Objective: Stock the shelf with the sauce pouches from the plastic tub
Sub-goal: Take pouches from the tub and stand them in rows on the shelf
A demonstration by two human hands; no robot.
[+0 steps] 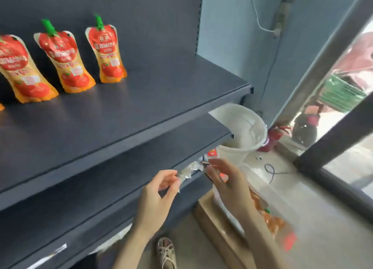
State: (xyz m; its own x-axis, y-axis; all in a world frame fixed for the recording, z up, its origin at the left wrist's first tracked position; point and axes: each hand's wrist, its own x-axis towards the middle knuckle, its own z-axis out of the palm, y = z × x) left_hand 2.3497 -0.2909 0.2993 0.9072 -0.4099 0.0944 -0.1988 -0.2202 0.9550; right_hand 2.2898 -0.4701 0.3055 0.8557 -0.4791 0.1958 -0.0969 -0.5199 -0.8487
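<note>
The step in hand is judged to be the fetching of the next pouch. At the lower centre of the frame, a crumpled scrap of whitish clear film (186,172) is pinched between the thumb and fingertips of the left grip (159,194). The right grip (226,181) is held released just to its right, fingers stretched out; whether the film is touched by it cannot be told through the blur. The scrap is best put aside first, so that both grips are freed. A pouch should then be taken by its body below the spout and stood on its base, label outward, to the right of the upright red-and-orange sauce pouches with green spouts (107,50) on the dark grey metal shelf (161,91) at upper left. The remaining orange pouches (270,218) lie in the translucent plastic tub (222,208) on a brown cardboard box (207,214) at lower right, directly beneath the right grip and its forearm and well apart from the left.
</note>
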